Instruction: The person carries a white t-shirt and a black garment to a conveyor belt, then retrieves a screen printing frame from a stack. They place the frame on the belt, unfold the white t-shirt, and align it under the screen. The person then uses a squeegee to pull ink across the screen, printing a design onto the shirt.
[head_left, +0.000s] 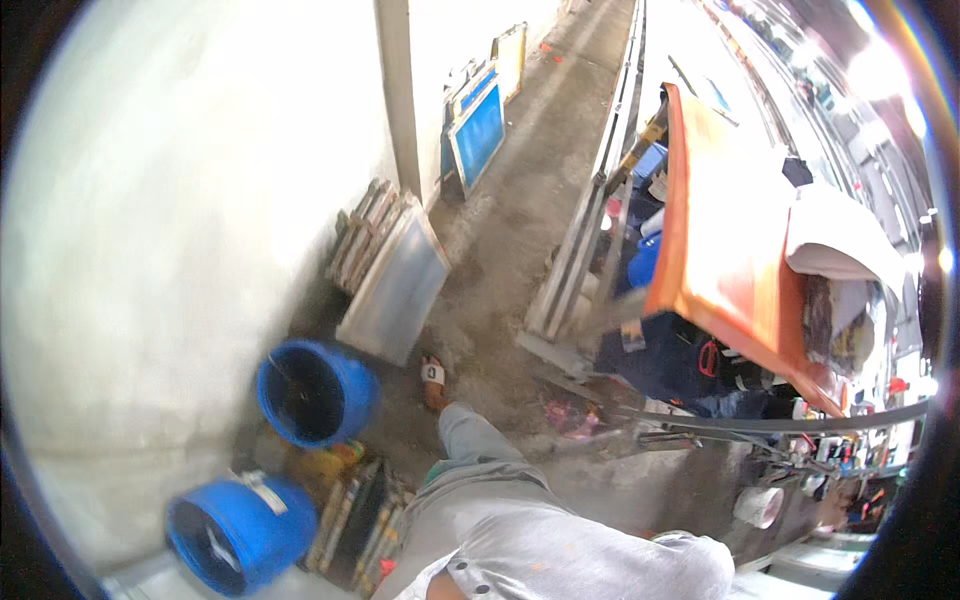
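Observation:
Neither my left hand nor my right hand shows in the head view, so what they hold cannot be seen. My light grey shirt [560, 545] fills the lower middle, with a sleeve at its right side. One trouser leg [475, 435] reaches forward to a foot in a white-strapped sandal [433, 374] on the concrete floor. Just ahead of that foot, a flat framed screen [400, 285] leans against a stack of similar frames [368, 232] by the wall.
Two blue barrels [290, 510] [318, 395] stand at left, near upright frames [355, 525]. An aisle [540, 150] runs ahead between the white wall and a long metal-railed table. Blue-faced screens [478, 135] lean farther along. An orange-edged board [735, 250] tops a cluttered cart at right.

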